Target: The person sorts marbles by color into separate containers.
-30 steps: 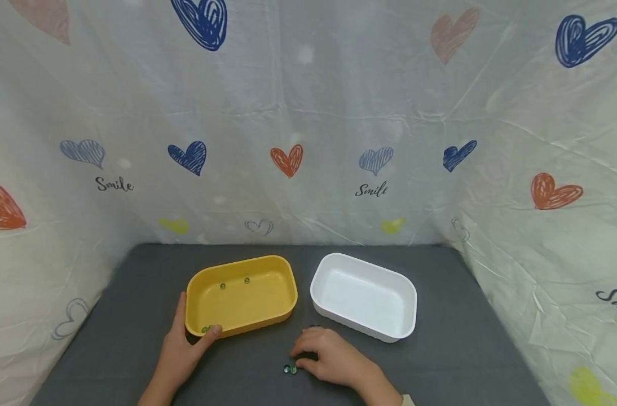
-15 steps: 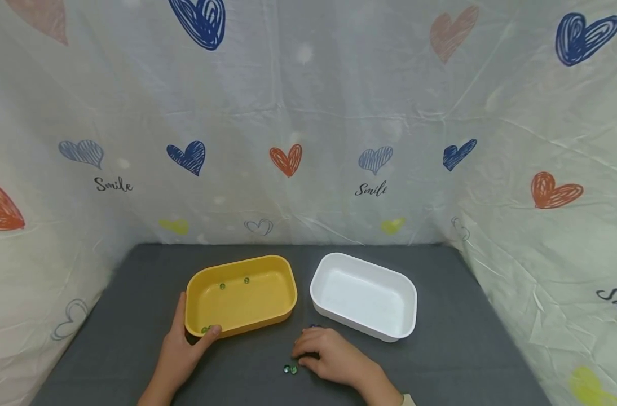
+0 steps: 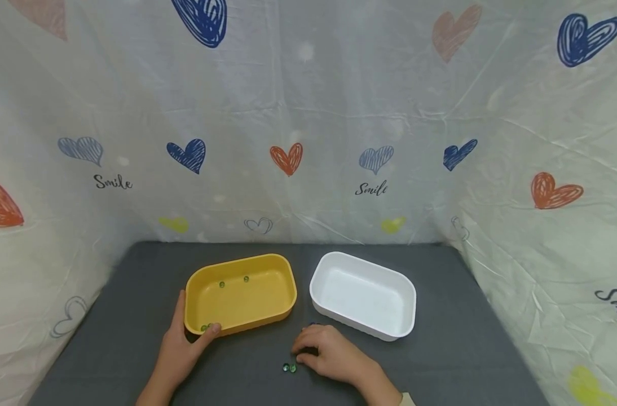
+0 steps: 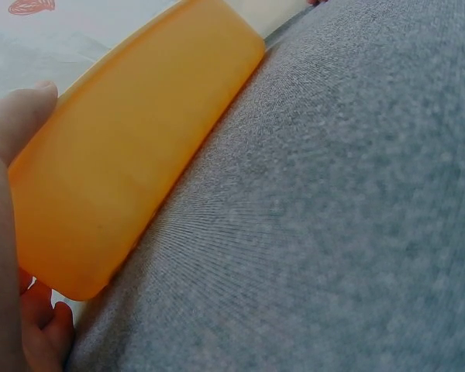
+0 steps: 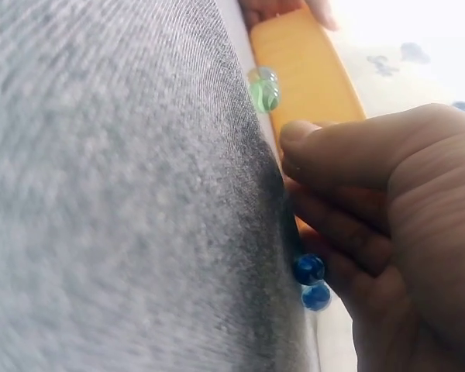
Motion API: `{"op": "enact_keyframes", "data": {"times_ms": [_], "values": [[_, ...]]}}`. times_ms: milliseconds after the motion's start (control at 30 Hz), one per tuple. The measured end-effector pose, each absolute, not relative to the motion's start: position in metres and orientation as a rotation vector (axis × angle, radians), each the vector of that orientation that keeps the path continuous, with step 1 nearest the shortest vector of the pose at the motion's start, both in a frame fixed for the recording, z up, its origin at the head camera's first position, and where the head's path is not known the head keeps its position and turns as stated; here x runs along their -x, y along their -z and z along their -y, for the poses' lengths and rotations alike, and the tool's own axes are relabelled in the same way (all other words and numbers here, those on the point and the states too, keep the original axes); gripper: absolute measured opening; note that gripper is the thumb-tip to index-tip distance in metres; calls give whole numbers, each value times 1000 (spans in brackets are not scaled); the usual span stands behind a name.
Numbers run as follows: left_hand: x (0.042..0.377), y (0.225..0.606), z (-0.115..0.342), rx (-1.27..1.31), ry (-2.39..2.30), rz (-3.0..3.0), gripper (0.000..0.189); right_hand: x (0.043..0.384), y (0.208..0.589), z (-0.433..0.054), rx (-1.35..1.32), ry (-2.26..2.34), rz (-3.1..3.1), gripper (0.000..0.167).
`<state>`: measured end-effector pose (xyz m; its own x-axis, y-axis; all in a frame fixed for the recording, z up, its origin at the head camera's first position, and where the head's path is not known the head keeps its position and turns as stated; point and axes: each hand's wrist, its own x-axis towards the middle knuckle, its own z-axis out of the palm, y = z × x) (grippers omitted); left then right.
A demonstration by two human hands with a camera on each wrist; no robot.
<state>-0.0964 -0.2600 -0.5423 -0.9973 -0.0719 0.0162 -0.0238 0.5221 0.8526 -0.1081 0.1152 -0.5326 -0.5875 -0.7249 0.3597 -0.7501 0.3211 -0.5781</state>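
Note:
My left hand [image 3: 179, 349] grips the near-left corner of a yellow tray [image 3: 250, 301], thumb on the rim and fingers along its side. Inside the tray are several green marbles [image 3: 221, 285], with a couple close to the thumb. On the dark cloth, my right hand [image 3: 329, 352] rests with loosely bent fingers, its thumb apart from the index finger. Just past the thumb tip lie a green marble [image 3: 293, 368] and a clear bluish one [image 3: 285, 367]. Two blue marbles [image 5: 308, 269] sit beside its other fingers in the right wrist view, mostly hidden from the head view.
A white tray [image 3: 364, 299] with no marbles showing stands right of the yellow one, beyond my right hand. Grey cloth [image 3: 455, 349] covers the table. Behind it hangs a pale curtain [image 3: 329, 113] printed with hearts.
My right thumb has drawn slightly up and away from the green marble. The left hand keeps its grip on the yellow tray, and the marbles stay where they were.

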Motion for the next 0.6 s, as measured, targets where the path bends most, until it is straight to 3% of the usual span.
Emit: {"op": "enact_keyframes", "data": {"times_ms": [600], "values": [[95, 539, 259, -68, 1501, 2684, 123, 118, 499, -105, -1306, -1160, 2566, 14]]}}
